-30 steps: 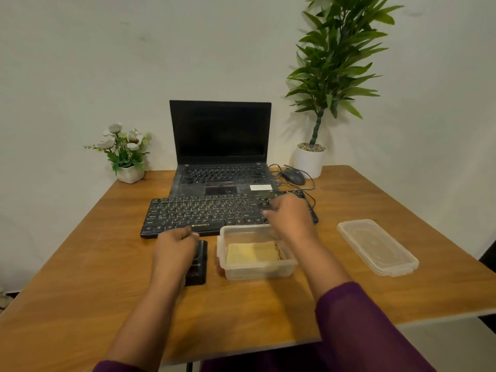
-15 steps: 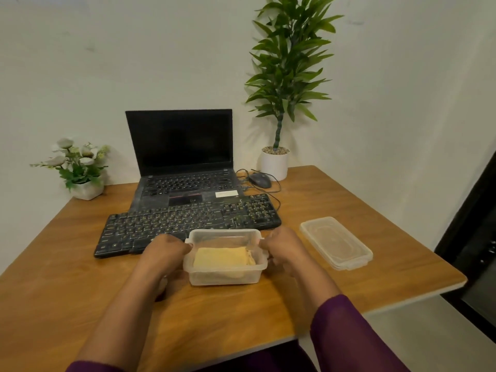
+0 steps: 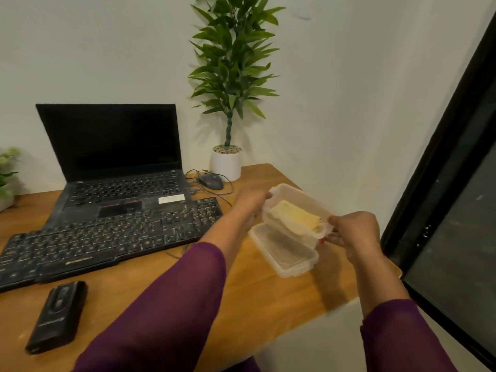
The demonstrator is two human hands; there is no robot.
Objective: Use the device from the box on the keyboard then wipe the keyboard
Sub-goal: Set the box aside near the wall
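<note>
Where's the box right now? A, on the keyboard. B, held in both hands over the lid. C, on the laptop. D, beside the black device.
B: the left hand and right hand grip the ends of the box, and the lid lies just under it.

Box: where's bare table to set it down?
Widest bare wood on the table is front right, between the lid and the near edge. A second patch lies before the keyboard, between the black device and the left sleeve. Crowded: the back, with laptop, mouse, cable and plant pot. The box itself is over the lid.
</note>
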